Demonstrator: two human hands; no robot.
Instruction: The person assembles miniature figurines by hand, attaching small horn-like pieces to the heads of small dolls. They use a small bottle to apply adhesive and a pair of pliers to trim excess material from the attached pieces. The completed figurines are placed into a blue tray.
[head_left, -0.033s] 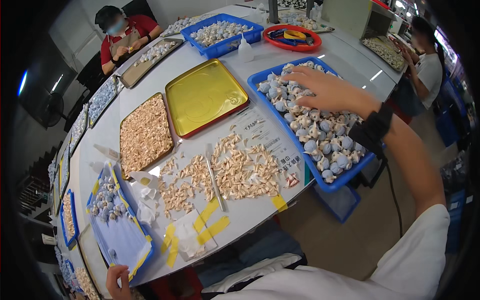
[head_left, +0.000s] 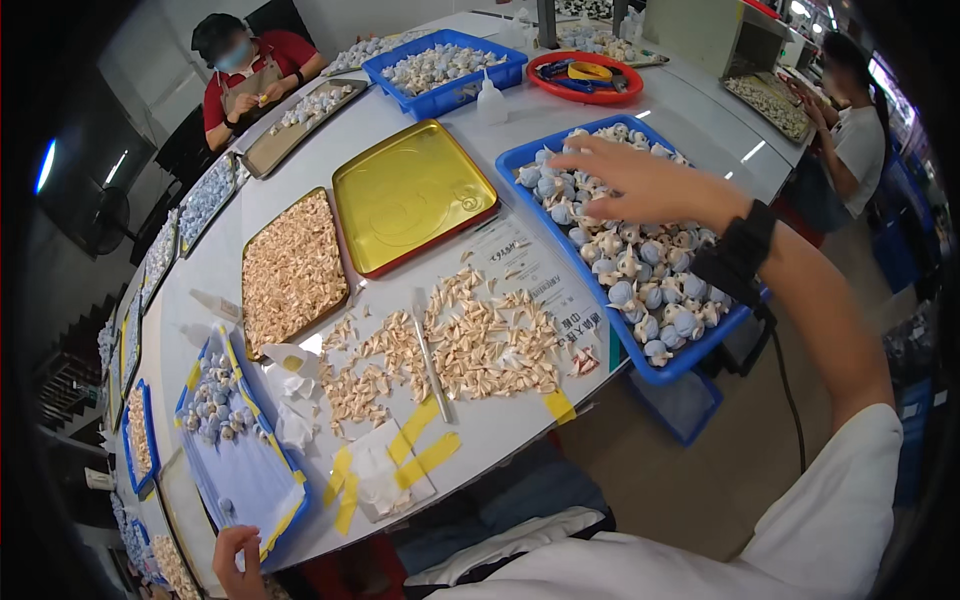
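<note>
My right hand (head_left: 650, 185) reaches over a blue tray (head_left: 640, 368) heaped with small pale-blue and cream moulded pieces (head_left: 650, 290). Its fingers are spread just above or on the pieces; I cannot tell whether they touch, and nothing shows in its grasp. At the lower left, my left hand (head_left: 236, 562) is loosely bent with no object visible in it. It is beside the near corner of a cloth-lined blue tray (head_left: 290, 520). Several blue-and-cream pieces (head_left: 218, 400) cluster toward that tray's far end, and a single one (head_left: 226, 505) lies near my left hand.
Loose cream pieces (head_left: 490, 345) cover the table before me, with a slim metal tool (head_left: 430, 360) among them. Beyond are a full tray of cream pieces (head_left: 295, 265), a yellow tray (head_left: 410, 200), a white squeeze bottle (head_left: 491, 100) and a red basin (head_left: 620, 95). Co-workers sit across and right.
My right hand has shifted very slightly left over the heaped tray. My left hand stays nearly where it was.
</note>
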